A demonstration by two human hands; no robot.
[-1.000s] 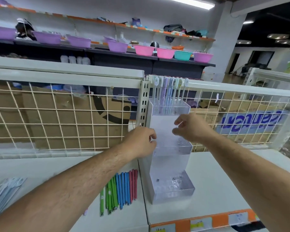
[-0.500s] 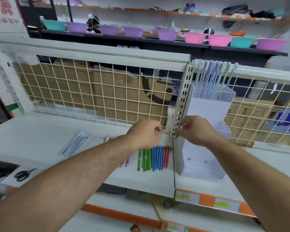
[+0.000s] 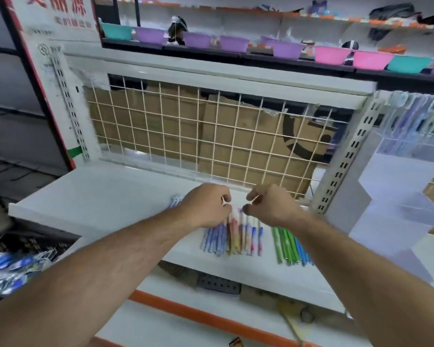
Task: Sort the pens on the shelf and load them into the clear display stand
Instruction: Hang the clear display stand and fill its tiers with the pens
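A: Now, which step is being worked, read from the left?

B: Sorting, it is judged. On the white shelf (image 3: 98,196), a few pale pens (image 3: 175,199) are seen just behind the left hand (image 3: 206,206). Its fingers are curled in over the upper ends of the mixed pens (image 3: 232,236). A thin white piece appears to be pinched at the fingertips; what it is cannot be told through the blur.

A: And the right hand (image 3: 271,205)?

B: Likewise curled, with thumb and forefinger brought close above the same bundle. Whether a pen is actually held cannot be told. Just beside it, the green and blue pens (image 3: 287,246) are laid flat, grouped by colour. Further right, past the slotted post (image 3: 343,156), the clear display stand (image 3: 398,196) is stood, with pens made out only in its top tier.

A: What is called for next?

B: Probably the mixed bundle must be separated by colour. One group would then be gathered and carried rightward to the stand.
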